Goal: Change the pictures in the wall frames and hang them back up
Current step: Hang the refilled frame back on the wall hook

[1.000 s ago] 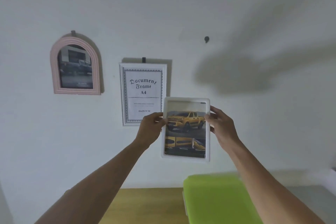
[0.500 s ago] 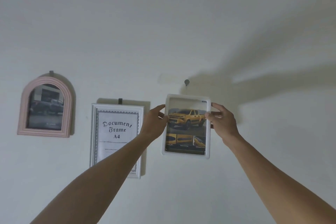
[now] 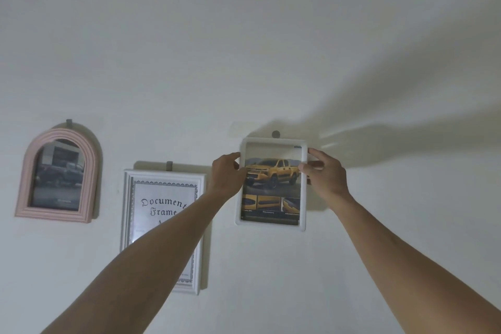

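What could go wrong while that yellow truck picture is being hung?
The white frame is held only at its upper sides by the left hand and right hand, so it might slip. Its back is hidden, so it may miss the wall hook. The left forearm crosses the document frame and might nudge it.

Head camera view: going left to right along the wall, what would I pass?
pink arched frame → white document frame → left hand → white frame with the yellow truck picture, just under a wall hook → right hand
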`<state>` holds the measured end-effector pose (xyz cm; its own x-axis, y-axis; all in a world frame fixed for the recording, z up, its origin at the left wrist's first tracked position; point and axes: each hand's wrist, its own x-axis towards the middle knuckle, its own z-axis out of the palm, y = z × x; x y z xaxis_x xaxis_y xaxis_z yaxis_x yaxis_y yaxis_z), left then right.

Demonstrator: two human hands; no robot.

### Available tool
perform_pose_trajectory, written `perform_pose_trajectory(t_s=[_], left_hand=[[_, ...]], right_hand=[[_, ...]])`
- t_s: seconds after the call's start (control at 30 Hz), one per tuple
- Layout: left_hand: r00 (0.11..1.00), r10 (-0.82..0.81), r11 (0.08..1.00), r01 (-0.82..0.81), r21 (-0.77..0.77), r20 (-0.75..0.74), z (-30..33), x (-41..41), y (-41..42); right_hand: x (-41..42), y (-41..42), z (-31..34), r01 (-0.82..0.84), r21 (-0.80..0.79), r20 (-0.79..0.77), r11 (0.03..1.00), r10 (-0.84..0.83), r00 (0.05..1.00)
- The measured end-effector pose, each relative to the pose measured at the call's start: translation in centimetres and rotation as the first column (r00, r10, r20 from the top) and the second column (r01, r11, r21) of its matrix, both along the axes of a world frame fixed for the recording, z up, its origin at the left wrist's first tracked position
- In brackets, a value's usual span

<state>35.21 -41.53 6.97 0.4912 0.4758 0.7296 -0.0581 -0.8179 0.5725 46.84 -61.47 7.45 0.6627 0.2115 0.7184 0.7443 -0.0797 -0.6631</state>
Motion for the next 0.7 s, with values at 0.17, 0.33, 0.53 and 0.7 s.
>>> perform_pose_trajectory(t_s=[0.17,0.33,0.53,0.7], left_hand=[[0.999,0.039,0.999,-0.039,0.021,0.011,-0.8,0.8,0.4],[0.997,0.076,0.994,-0.077,0.082,0.021,-0.9,1.4,0.6],[0.993,0.098,0.993,-0.102,0.062,0.063,-1.2,1.9,0.4],[0.992,0.107,0.992,-0.111,0.067,0.063,-1.2,1.8,0.5]], right_hand=[[0.6,0.6,-0.6,0.049,-0.004,0.065,0.999,-0.049,0.997],[0.9,1.0,-0.7,0.083,0.007,0.109,0.997,-0.083,0.990],[1.6,1.3,-0.9,0.085,0.030,0.092,0.996,-0.087,0.992],[1.7,1.3,-0.6,0.070,0.012,0.074,0.997,-0.071,0.995]])
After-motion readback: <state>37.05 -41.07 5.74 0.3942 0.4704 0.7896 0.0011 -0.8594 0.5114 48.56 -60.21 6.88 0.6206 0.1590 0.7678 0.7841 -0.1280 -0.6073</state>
